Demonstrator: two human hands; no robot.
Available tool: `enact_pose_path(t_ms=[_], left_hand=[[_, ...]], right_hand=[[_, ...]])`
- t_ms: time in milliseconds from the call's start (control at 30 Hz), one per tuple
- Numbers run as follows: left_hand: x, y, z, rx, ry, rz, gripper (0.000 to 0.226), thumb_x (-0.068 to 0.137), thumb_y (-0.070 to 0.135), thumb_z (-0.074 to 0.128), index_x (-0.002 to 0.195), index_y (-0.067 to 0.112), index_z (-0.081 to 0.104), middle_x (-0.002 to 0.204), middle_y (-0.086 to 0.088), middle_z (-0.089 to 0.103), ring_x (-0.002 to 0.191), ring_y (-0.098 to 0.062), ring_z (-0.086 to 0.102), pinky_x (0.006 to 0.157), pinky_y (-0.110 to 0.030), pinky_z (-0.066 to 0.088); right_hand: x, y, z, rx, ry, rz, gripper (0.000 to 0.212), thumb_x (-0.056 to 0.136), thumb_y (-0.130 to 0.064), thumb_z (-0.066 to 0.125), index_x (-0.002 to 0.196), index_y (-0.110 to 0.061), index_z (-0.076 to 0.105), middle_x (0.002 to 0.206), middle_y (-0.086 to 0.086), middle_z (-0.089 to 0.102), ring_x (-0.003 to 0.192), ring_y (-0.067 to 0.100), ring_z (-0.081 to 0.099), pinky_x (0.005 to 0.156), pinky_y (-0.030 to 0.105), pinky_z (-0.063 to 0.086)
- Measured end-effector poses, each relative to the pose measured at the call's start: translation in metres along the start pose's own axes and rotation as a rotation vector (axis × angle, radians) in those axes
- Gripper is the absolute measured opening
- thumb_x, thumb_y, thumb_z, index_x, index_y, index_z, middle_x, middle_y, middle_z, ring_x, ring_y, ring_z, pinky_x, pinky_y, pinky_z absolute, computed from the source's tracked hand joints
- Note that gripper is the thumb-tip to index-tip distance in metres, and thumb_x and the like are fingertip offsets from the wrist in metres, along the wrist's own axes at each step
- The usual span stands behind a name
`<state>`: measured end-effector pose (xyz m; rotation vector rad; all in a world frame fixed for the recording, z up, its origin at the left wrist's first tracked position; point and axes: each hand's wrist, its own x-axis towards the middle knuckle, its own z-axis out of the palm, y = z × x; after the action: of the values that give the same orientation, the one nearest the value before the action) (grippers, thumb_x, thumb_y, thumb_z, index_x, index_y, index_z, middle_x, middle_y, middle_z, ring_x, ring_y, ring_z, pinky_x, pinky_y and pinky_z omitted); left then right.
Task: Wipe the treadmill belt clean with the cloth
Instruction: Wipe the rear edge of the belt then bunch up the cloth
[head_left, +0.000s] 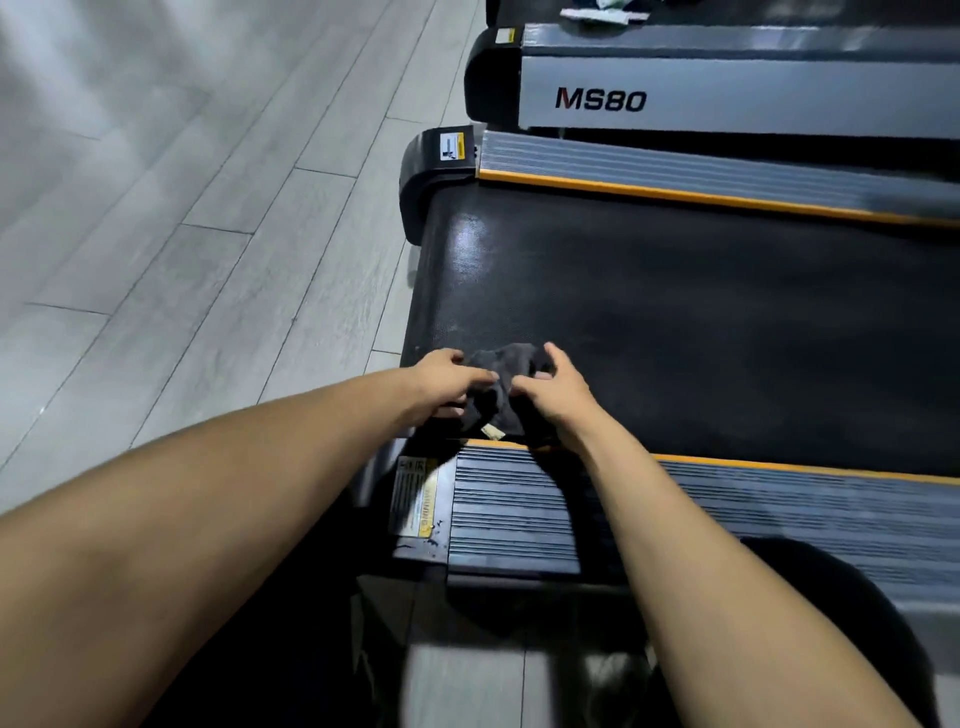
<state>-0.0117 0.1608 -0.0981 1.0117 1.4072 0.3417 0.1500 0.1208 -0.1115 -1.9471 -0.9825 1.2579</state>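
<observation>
The black treadmill belt (675, 312) runs across the middle of the view, with a shiny patch near its rear left end. A dark grey cloth (501, 387) lies bunched at the belt's near left corner, partly over the orange-edged side rail. My left hand (447, 382) grips the cloth's left side. My right hand (553, 395) holds its right side, fingers curled into the fabric. Both hands rest on the cloth against the belt.
The near ribbed side rail (519, 509) carries a yellow warning label (415, 499). The far rail (675, 166) has an orange strip. A second treadmill marked MS80 (602, 98) stands beyond. Grey wood-look floor (182, 234) spreads to the left.
</observation>
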Motion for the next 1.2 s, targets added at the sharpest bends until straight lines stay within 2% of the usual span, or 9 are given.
enact_pose_path(t_ms=[133, 233, 367, 533, 633, 833, 933, 1100, 1200], left_hand=[[-0.009, 0.007, 0.007, -0.074, -0.081, 0.036, 0.017, 0.086, 0.011, 0.079, 0.094, 0.016, 0.065, 0.066, 0.0, 0.062, 0.05, -0.008, 0.051, 0.055, -0.024, 0.047], [-0.014, 0.01, 0.004, 0.017, -0.036, 0.203, 0.019, 0.084, 0.009, 0.081, 0.087, 0.016, 0.063, 0.068, -0.002, 0.062, 0.051, -0.011, 0.056, 0.044, -0.021, 0.047], [-0.024, 0.02, -0.007, 0.325, 0.008, 0.492, 0.023, 0.085, 0.021, 0.082, 0.079, 0.017, 0.06, 0.068, 0.005, 0.058, 0.062, -0.007, 0.052, 0.061, -0.024, 0.045], [-0.022, 0.033, -0.009, 0.128, -0.039, 0.586, 0.016, 0.085, 0.013, 0.08, 0.088, 0.021, 0.066, 0.08, 0.01, 0.074, 0.079, -0.007, 0.068, 0.08, -0.028, 0.054], [-0.02, 0.034, -0.013, -0.012, 0.009, 0.513, 0.027, 0.082, 0.022, 0.084, 0.103, 0.015, 0.069, 0.099, -0.005, 0.078, 0.093, -0.018, 0.076, 0.086, -0.034, 0.059], [-0.002, 0.036, -0.017, -0.169, 0.003, 0.205, 0.035, 0.091, 0.013, 0.074, 0.12, 0.0, 0.06, 0.085, -0.018, 0.06, 0.037, -0.005, 0.049, 0.034, -0.016, 0.035], [0.016, 0.029, -0.008, -0.106, 0.081, 0.202, 0.023, 0.091, 0.014, 0.075, 0.106, 0.01, 0.058, 0.074, 0.0, 0.064, 0.044, 0.0, 0.056, 0.044, -0.016, 0.042], [0.001, 0.013, -0.001, 0.007, 0.169, 0.052, 0.059, 0.072, 0.047, 0.078, 0.114, 0.011, 0.057, 0.09, -0.004, 0.069, 0.074, -0.016, 0.064, 0.063, -0.03, 0.048], [-0.034, -0.007, 0.011, 0.011, 0.131, -0.02, 0.027, 0.093, 0.028, 0.073, 0.104, 0.012, 0.055, 0.081, -0.007, 0.064, 0.068, -0.017, 0.061, 0.06, -0.032, 0.051]], right_hand=[[-0.01, -0.01, -0.006, 0.03, -0.073, -0.152, 0.064, 0.067, -0.011, 0.083, 0.127, -0.019, 0.06, 0.108, -0.004, 0.07, 0.099, 0.011, 0.066, 0.081, 0.014, 0.053], [-0.019, -0.02, -0.025, -0.09, -0.057, -0.217, 0.056, 0.065, -0.005, 0.082, 0.114, -0.023, 0.064, 0.098, -0.007, 0.07, 0.09, 0.01, 0.067, 0.07, 0.011, 0.049], [-0.022, -0.031, -0.063, -0.219, -0.058, -0.256, 0.048, 0.065, -0.018, 0.09, 0.105, -0.017, 0.064, 0.087, -0.003, 0.066, 0.075, 0.007, 0.06, 0.058, 0.008, 0.044], [-0.014, -0.037, -0.08, -0.118, -0.142, -0.305, 0.032, 0.075, -0.016, 0.085, 0.096, -0.01, 0.061, 0.082, -0.003, 0.066, 0.073, 0.004, 0.059, 0.068, 0.018, 0.047], [-0.008, -0.045, -0.082, 0.075, -0.164, -0.227, 0.037, 0.081, -0.017, 0.08, 0.11, -0.007, 0.059, 0.086, 0.003, 0.066, 0.069, 0.005, 0.063, 0.053, 0.016, 0.047], [0.027, -0.032, -0.078, 0.258, -0.194, -0.102, 0.023, 0.086, -0.021, 0.075, 0.107, -0.012, 0.069, 0.097, 0.005, 0.07, 0.083, 0.018, 0.065, 0.069, 0.031, 0.051], [0.043, -0.017, -0.073, 0.251, -0.134, -0.12, 0.02, 0.086, -0.02, 0.075, 0.103, -0.011, 0.071, 0.098, 0.004, 0.072, 0.088, 0.013, 0.067, 0.084, 0.03, 0.053], [0.022, -0.004, -0.072, 0.056, -0.045, -0.036, 0.03, 0.079, -0.039, 0.08, 0.1, -0.019, 0.072, 0.096, 0.001, 0.073, 0.082, 0.005, 0.063, 0.08, 0.023, 0.051], [-0.015, 0.006, -0.075, -0.056, 0.002, 0.042, 0.033, 0.077, -0.044, 0.08, 0.1, -0.022, 0.07, 0.093, -0.007, 0.066, 0.086, 0.002, 0.057, 0.074, 0.016, 0.044]])
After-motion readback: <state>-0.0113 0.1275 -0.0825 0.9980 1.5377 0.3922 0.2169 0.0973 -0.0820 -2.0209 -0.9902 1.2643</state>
